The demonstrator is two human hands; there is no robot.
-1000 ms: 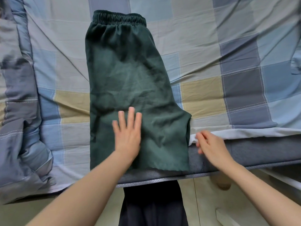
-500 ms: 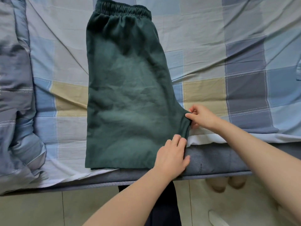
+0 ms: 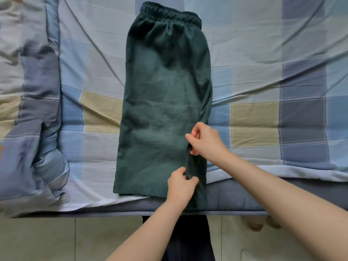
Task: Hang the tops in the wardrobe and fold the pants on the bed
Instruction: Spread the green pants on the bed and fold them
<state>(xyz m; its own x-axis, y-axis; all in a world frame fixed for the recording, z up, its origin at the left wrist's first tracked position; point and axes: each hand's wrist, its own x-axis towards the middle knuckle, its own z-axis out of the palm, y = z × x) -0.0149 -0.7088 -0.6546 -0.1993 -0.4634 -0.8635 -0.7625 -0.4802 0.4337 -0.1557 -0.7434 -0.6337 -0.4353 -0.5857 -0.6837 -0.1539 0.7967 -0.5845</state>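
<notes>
- Tiled floor (image 3: pixel 56 240) nearest, below the mattress's front edge (image 3: pixel 244 198).
- Left hand (image 3: pixel 180 187) at that edge, fingers pinching the hem corner of dark green shorts (image 3: pixel 162 102).
- Right hand (image 3: pixel 205 141) just beyond, pinching the same folded-in right side.
- Shorts lie lengthwise on the checked sheet (image 3: pixel 263 72), waistband (image 3: pixel 169 14) farthest.
- Bunched quilt (image 3: pixel 28 129) along the left edge.

matt green cloth shorts (image 3: pixel 162 102), creased cotton sheet (image 3: pixel 254 59)

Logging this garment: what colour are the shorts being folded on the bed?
Dark green shorts, plain, with a gathered elastic waistband; the head view shows them.
</notes>
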